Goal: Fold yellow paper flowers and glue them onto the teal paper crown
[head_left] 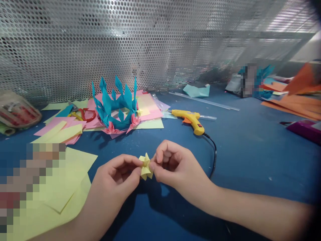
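Observation:
Between my two hands is a small folded yellow paper flower (146, 166), its pointed petals spread out above the blue table (240, 154). My left hand (117, 175) pinches its left side between thumb and forefinger. From the right, my right hand (175, 165) pinches the other edge, with the remaining fingers curled. Beyond them stands a blue folded-paper crown (120, 103) with tall points and pink paper flowers (111, 129) at its front. A yellow glue gun (189, 118) lies behind my right hand, its black cord (215, 154) running toward me.
Yellow paper sheets (75, 174) lie by my left forearm. Red-handled scissors (87, 115) rest on pink and yellow paper at the back left, near a clear container (18, 108). Clear glue sticks (204, 101) lie at the back. Orange paper (296, 105) and a purple object (304, 130) are at right.

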### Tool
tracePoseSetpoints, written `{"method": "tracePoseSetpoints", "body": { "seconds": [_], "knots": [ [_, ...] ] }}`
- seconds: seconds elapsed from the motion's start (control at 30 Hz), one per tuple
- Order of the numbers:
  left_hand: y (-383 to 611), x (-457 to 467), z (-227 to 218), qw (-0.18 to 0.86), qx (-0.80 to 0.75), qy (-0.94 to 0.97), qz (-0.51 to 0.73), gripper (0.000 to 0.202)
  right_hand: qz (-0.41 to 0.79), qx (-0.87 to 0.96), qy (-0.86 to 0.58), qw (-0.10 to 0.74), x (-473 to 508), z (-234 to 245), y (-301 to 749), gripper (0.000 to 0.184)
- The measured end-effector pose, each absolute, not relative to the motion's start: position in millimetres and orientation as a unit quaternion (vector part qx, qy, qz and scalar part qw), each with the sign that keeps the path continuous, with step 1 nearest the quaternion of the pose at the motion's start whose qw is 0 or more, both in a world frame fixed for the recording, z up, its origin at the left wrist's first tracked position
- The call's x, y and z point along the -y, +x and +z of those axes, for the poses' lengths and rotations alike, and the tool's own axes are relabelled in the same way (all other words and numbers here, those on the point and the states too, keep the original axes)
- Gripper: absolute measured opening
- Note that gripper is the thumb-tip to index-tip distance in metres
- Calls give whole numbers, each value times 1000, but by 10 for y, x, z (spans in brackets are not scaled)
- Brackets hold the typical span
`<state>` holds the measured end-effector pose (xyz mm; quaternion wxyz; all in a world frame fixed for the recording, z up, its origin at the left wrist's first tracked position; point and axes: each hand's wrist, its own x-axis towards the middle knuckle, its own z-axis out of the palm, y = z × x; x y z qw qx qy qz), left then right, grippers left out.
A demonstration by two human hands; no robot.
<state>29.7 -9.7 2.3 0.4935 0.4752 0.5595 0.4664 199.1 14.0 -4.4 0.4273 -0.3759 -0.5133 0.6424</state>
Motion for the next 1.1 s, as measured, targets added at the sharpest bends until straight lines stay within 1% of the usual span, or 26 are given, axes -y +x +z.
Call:
{"method": "tracePoseSetpoints", "body": {
  "seconds": [0.23,0.4,0.5,0.6,0.67,0.73,0.8,0.93,1.1],
  "knots": [
    [297,88,58,545,-550,424,469,9,607,554,-368,435,-117,-86,2011,23],
    [284,88,35,575,-516,412,483,14,585,582,-359,435,-98,-57,2011,21],
    [277,81,23,593,-485,400,503,18,589,578,-350,443,-104,-39,2008,24],
    [246,79,3,602,-468,389,518,19,587,564,-361,455,-128,-33,2003,39],
    [221,81,-13,612,-456,385,519,18,616,545,-361,440,-144,-26,1996,41],
    [206,83,-23,626,-446,384,512,16,671,519,-338,407,-153,-13,1987,32],
    [210,84,-20,634,-439,384,508,17,710,496,-314,389,-156,4,1978,28],
    [231,77,-4,636,-432,390,506,22,727,473,-308,391,-163,21,1977,29],
    [201,69,-20,636,-453,397,483,21,733,466,-319,379,-175,3,1991,28]
  ]
}}
